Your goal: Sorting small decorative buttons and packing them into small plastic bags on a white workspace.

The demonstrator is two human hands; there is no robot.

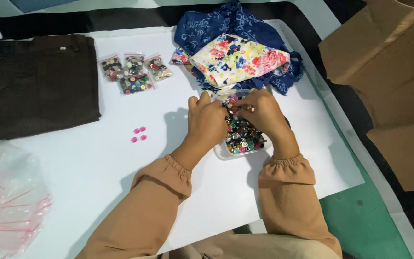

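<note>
White sheet [97,172]: covers the worktop, evenly lit, soft shadows. Striped cloth [135,17]: black and white, beneath the sheet, showing along the far edge and right side. Green surface [365,220]: lower right, beside the sheet's corner. Brown cardboard boxes [394,57]: stacked at the right edge. Walls, windows: out of view.

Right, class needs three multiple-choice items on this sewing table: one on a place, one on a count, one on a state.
1. Where do the pink buttons lie?
A. left of the clear tub
B. on the floral cloth
C. on the brown garment

2. How many small bags of buttons?
A. two
B. four
C. seven

3. The tub is:
A. lidded
B. tipped over
C. open, full of buttons

Answers: 1 A, they sit on the white sheet; 2 B, four lie together; 3 C, the left hand and right hand reach inside.
</note>
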